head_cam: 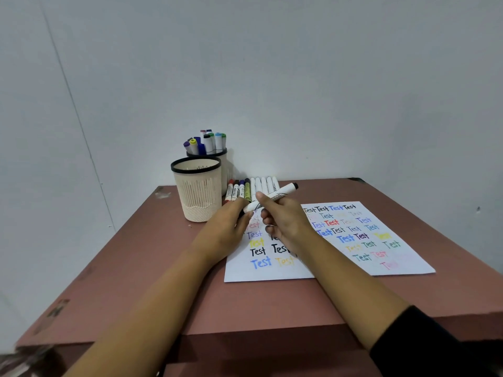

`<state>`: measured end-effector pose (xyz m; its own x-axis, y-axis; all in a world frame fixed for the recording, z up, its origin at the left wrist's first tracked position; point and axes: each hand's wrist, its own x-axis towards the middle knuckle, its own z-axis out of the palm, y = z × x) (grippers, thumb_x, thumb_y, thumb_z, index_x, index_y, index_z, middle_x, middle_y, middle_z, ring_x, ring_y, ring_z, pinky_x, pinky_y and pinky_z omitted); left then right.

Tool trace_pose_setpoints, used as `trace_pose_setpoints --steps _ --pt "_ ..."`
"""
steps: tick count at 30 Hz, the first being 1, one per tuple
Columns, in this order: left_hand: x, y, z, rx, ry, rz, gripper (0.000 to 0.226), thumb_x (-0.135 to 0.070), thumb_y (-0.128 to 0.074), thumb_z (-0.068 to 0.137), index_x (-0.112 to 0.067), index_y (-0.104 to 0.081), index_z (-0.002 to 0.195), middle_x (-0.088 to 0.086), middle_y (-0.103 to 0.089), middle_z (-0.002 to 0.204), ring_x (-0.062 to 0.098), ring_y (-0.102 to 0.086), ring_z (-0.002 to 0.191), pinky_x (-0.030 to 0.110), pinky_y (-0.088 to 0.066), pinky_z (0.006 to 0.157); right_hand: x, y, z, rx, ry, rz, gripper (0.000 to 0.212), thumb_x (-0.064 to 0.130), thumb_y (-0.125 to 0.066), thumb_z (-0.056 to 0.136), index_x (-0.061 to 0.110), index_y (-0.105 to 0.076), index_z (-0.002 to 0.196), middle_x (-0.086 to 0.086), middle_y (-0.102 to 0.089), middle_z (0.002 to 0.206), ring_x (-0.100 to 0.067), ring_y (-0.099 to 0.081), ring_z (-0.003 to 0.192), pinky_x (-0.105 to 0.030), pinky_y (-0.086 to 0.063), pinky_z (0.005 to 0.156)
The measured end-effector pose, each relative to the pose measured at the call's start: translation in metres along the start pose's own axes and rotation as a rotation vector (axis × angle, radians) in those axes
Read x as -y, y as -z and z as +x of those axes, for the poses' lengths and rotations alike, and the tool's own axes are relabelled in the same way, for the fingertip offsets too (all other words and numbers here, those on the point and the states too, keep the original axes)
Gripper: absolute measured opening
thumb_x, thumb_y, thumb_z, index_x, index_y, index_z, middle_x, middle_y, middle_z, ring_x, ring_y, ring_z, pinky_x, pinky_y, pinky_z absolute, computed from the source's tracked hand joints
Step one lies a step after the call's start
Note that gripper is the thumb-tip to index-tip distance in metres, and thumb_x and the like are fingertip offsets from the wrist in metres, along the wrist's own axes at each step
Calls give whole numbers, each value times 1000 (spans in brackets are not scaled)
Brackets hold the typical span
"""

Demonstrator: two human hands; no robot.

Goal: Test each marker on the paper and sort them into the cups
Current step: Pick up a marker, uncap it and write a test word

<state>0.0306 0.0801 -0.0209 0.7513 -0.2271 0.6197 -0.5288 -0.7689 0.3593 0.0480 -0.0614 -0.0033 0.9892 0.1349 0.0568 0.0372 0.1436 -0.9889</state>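
Right hand [284, 220]: marker [283, 192] being gripped mid-barrel; its lower end being pinched by left hand [226, 231], over the paper [266, 274].

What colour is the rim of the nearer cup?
The rim is black, the cup cream; head view.

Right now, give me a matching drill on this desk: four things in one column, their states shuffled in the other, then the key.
Things
1. near cup
2. far cup
3. black-capped marker
4. paper

States
A. held above the paper by the left hand and the right hand
B. lies flat on the table, covered in coloured "Test" words
C. no marker shows above its rim
D. upright markers stick out of its top

Pairs: 1-C, 2-D, 3-A, 4-B
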Motion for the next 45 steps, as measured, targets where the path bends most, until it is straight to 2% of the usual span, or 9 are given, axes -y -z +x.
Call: trace_pose_setpoints --steps 4,7,15,19,21,24,31,39,45 --pt "-1 -2 -1 12 35 -73 18 -20 -49 95 -5 -53 104 -7 -46 64 10 -42 59 24 -29 57 -1 1 3 -11 31 8 23 24 -61 92 11 -58 73 2 -49 56 -8 -41 49 -20 -34 46" --pt "0 -1 -1 9 75 -96 20 -22 -50 94 -10 -55 109 -9 -48 60 6 -47 57 14 -33 55 -2 0 2 11 41 5 23 23 -59 93 10 -57 74 2 -47 56 -7 -40 48 -19 -33 47" --pt "1 4 0 -69 226 -205 20 -31 -64 86 -24 -63 104 -10 -57 70 3 -50 60 10 -36 57 5 -1 -1 -12 71 105 18 19 -55 95 12 -53 79 -1 -45 62 -8 -41 50 -19 -33 45" --pt "3 7 3 -93 395 -272 19 -20 -62 87 -16 -60 106 -6 -58 87 9 -52 77 14 -36 64 11 2 0 -149 34 335 12 17 -50 97 14 -51 85 -8 -54 71 -17 -55 55 -24 -47 48" --pt "7 8 5 -143 528 -306 9 -17 -56 90 -12 -62 95 -3 -58 77 10 -53 69 21 -38 65 12 2 1 -151 26 389 10 13 -48 96 14 -50 86 -10 -57 75 -21 -60 58 -26 -54 51" --pt "9 12 5 -201 680 -509 15 -12 -52 92 -9 -57 78 3 -53 57 6 -46 41 22 -41 48 9 -5 -1 -116 85 255 16 2 -53 91 15 -47 84 -8 -55 74 -20 -59 61 -27 -55 56" --pt "8 16 5 -240 767 -718 20 -6 -48 93 -8 -51 73 5 -49 61 14 -43 50 24 -39 48 -8 -23 -7 -52 151 -108 18 2 -58 83 13 -45 78 -7 -50 61 -13 -48 48 -21 -41 42" --pt "11 15 5 -231 769 -726 17 -7 -50 92 -8 -53 75 4 -50 62 14 -44 50 23 -40 48 -13 -27 -10 -9 152 -247 15 3 -58 80 11 -45 78 -10 -55 67 -18 -53 53 -29 -47 51" --pt "11 15 5 -223 761 -721 15 -8 -49 92 -7 -54 78 4 -50 62 13 -44 52 22 -41 49 -12 -28 -14 22 165 -297 17 5 -59 80 13 -45 77 -9 -55 69 -12 -51 48 -19 -41 43"
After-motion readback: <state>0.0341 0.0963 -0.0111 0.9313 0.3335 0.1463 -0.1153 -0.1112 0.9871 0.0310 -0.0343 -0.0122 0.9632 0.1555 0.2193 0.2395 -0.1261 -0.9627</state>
